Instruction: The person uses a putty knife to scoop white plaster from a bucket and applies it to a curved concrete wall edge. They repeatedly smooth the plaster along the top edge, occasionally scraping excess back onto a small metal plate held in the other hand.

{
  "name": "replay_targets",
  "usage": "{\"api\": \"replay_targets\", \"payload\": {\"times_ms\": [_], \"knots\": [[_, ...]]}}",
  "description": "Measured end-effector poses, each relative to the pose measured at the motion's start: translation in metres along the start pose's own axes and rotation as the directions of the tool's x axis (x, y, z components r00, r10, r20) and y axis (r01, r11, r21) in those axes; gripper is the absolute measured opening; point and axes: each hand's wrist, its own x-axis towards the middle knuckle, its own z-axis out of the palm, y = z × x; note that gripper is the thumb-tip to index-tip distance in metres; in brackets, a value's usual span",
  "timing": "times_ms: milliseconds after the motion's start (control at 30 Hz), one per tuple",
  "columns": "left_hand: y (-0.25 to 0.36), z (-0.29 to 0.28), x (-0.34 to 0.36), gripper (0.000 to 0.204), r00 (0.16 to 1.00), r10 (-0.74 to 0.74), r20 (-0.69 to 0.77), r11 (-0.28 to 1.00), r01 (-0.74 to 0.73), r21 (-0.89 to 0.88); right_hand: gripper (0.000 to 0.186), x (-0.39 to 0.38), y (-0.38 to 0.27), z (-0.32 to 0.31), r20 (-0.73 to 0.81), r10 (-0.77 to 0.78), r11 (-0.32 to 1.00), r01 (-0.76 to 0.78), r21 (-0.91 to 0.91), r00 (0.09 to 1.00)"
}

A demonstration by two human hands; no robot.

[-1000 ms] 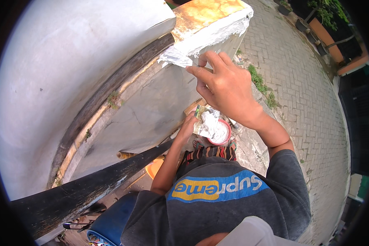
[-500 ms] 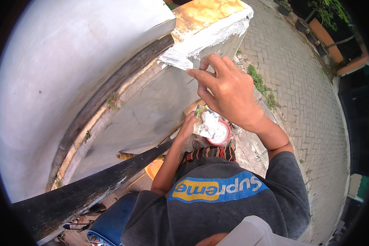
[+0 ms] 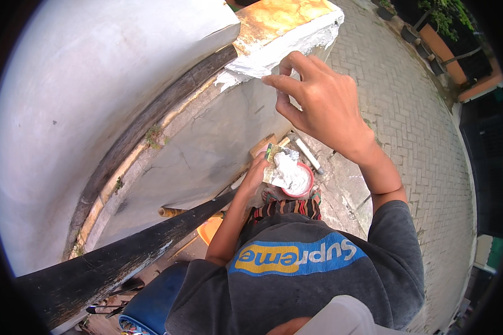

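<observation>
My right hand (image 3: 324, 100) is raised at the wall's top edge, thumb and fingers pinching a thin flat putty spreader (image 3: 252, 70). White putty smears the spreader, and its edge lies against the white-coated wall edge (image 3: 296, 47); the part within my fingers is mostly hidden. Lower down, my left hand (image 3: 256, 170) grips the side of a flat board (image 3: 270, 175), a small sheet with a green mark. A heap of white putty (image 3: 286, 170) sits on this board. Partly beneath it is a red-rimmed bucket (image 3: 311, 184) of white paste.
A curved grey wall (image 3: 195, 134) with a dark ledge (image 3: 151, 111) runs down the left. A black pole (image 3: 123, 257) slants across the lower left, near a blue container (image 3: 151, 301). Paving (image 3: 425, 139) stretches along the right; a white pipe (image 3: 307, 154) lies near the bucket.
My right hand has moved up and slightly right with the spreader, along the wall's top edge. My left hand and the board stay nearly where they were.
</observation>
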Motion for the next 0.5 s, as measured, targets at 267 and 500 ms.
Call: {"api": "replay_targets", "payload": {"times_ms": [267,500], "knots": [[0.018,0.011,-0.009,0.048,0.998,0.021,-0.06,0.999,-0.022,-0.026,0.022,0.011,-0.007,-0.012,0.094,-0.052,0.997,0.057,-0.05,0.994],[0.016,0.006,-0.008,0.052,1.0,0.008,-0.003,1.0,-0.009,-0.027,0.019,0.027,-0.005,-0.011,0.135,-0.118,0.988,0.129,-0.08,0.984]]}}
